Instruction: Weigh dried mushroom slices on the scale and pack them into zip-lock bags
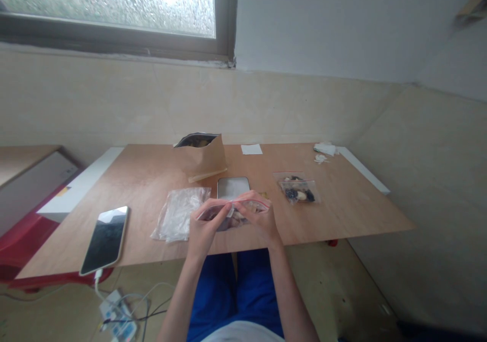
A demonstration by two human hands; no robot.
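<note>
A clear zip bag (238,219) with a pinkish-red seal strip hangs between my hands, over the table's front edge. Inside it lie pale and dark pieces I cannot name. My left hand (207,220) pinches the seal on the left, thumb near the middle. On the other side my right hand (258,215) grips the same strip, its thumb almost meeting the left one. Just behind the bag sits a flat silver-grey scale-like device (233,185), partly hidden by my fingers. Left of my hands is a stack of clear plastic bags (182,212).
A brown paper pouch (203,157) stands open at the back. Filled zip bags (300,192) lie to the right. A white card (251,149) and crumpled white tissue (325,149) are farther back. A phone (106,238) on a charging cable lies at the left edge, above a power strip (117,316).
</note>
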